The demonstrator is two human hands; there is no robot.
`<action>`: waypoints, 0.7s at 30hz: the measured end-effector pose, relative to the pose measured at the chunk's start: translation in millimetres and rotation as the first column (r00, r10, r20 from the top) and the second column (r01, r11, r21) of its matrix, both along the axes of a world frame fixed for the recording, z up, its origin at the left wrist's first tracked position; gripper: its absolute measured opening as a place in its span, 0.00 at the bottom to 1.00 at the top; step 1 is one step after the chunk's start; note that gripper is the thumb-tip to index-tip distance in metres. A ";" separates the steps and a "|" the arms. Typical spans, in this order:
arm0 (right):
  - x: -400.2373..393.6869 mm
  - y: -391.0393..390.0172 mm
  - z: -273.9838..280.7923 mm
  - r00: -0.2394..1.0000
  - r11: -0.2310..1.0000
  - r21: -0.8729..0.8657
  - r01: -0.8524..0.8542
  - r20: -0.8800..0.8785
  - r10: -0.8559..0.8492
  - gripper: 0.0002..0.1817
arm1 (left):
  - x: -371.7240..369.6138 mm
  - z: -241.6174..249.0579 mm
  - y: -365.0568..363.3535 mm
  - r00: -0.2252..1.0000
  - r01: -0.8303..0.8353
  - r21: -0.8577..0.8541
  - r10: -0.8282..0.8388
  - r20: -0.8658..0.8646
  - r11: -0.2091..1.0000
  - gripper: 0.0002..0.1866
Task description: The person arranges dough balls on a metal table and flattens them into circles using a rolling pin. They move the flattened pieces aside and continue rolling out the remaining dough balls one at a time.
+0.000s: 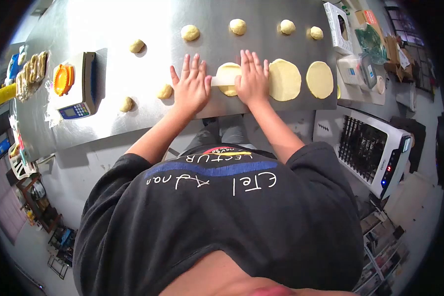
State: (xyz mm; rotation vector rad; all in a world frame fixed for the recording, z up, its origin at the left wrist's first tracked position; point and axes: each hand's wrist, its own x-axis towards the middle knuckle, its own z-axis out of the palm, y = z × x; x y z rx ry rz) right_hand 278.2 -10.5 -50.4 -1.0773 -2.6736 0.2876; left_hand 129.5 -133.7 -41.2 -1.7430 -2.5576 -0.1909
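Observation:
A white rolling pin [223,81] lies across a small flattened dough round [229,70] on the steel table [133,84]. My left hand [190,89] rests flat over the pin's left end, fingers stretched and spread. Over the other end lies my right hand [253,81], palm down with its fingers straight. Both palms hide the ends of the pin. To the right of my right hand are a larger rolled dough sheet [284,81] and an oval dough sheet [320,80]. A dough ball [165,91] sits just left of my left hand.
Several dough balls [190,33] form a row along the far side. Another ball [126,104] lies near the front edge. At the left stands a digital scale [79,106] with orange cutters [63,80] on it. A white appliance [375,148] stands right of the table.

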 end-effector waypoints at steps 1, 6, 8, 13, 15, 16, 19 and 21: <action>7.1 -10.4 3.1 0.999 0.998 0.058 -0.005 0.039 0.003 0.35 | 4.7 -0.8 -9.7 0.998 0.034 0.023 -0.035 0.051 0.999 0.26; 34.6 -32.1 -4.9 0.998 0.997 0.063 -0.051 -0.045 0.054 0.31 | 17.9 -5.9 -45.9 0.977 0.162 0.080 -0.171 0.125 0.984 0.25; 45.8 -35.8 -11.2 0.983 0.993 0.043 -0.109 -0.142 0.114 0.27 | 16.6 1.0 -51.2 0.974 0.167 0.162 -0.188 0.128 0.973 0.25; 62.8 -46.2 3.8 0.970 0.983 0.157 -0.091 -0.210 0.124 0.22 | 5.6 5.9 -58.6 0.885 0.332 0.385 -0.426 0.188 0.861 0.25; 63.5 -40.3 11.3 0.958 0.988 0.150 -0.043 -0.274 0.083 0.21 | 7.1 10.1 -48.1 0.903 0.256 0.443 -0.376 0.209 0.859 0.26; 63.6 -29.6 16.8 0.958 0.988 0.150 -0.043 -0.275 0.083 0.21 | 9.6 16.6 -38.9 0.915 0.175 0.494 -0.326 0.238 0.851 0.27; 67.7 19.2 32.4 0.946 0.993 0.099 0.068 -0.322 -0.032 0.21 | 14.3 19.0 2.9 0.903 -0.188 0.495 -0.048 0.426 0.849 0.29; 74.7 57.6 33.1 0.945 0.989 0.110 0.102 -0.322 -0.061 0.22 | 8.0 14.4 27.2 0.814 -0.186 0.298 -0.023 0.580 0.936 0.28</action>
